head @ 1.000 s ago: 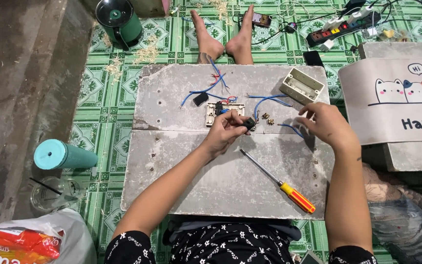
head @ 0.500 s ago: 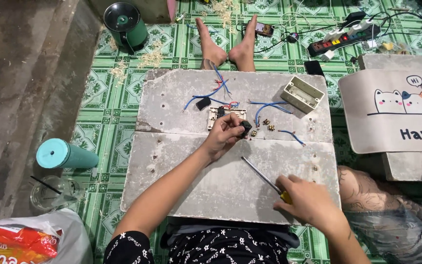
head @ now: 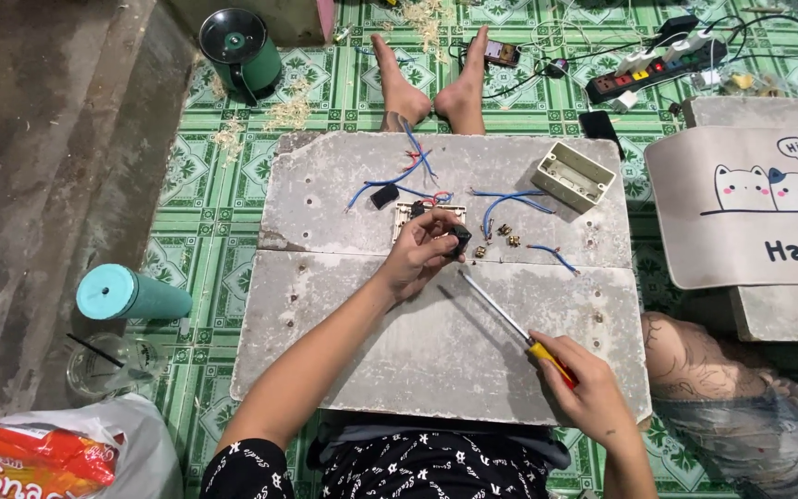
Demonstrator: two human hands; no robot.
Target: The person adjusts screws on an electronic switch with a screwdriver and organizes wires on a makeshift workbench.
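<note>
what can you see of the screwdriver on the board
The screwdriver has a long thin metal shaft and a yellow and red handle. It lies slanted across the lower grey board, tip pointing up and left toward the left hand, handle down and right. The right hand closes around the handle, covering most of it, so only a short part of the yellow and red grip shows. The tip ends just short of the left hand and touches no part that I can make out.

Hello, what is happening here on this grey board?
A person sits at a grey board doing small electrical work. The left hand holds a small black part over a switch plate with blue wires. The right hand grips a screwdriver lying on the board. A beige box and brass bits lie nearby.
</note>
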